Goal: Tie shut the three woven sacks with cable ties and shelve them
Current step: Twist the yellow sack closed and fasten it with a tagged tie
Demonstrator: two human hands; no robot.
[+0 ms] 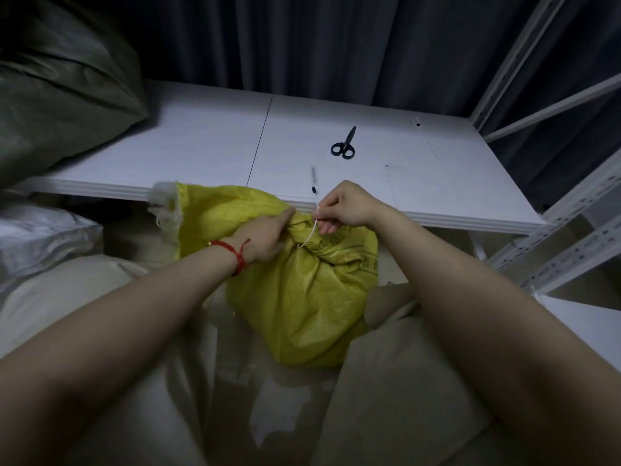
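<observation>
Yellow sack (302, 297): we see it upright and full, just below the front edge of the shelf (208, 142), neck bunched tight, frayed white-hemmed mouth flopped left.
Cable tie (311, 232): white, looped round that bunched neck; its tail rises over the shelf edge to a printed tag.
Green sack (60, 89): we see it lying bulky on the shelf, far left.
Spare tie (416, 122): small, back right of the shelf.

Two forearms, bare along all their visible length, end in the left hand (265, 237) and the right hand (346, 205). Just behind the left hand, round the wrist, sits a thin red cord bracelet (235, 255). A small gold-coloured bead (209, 243) is threaded on it at the wrist's outer edge, and a short loose red end sticks out toward the hand.
</observation>
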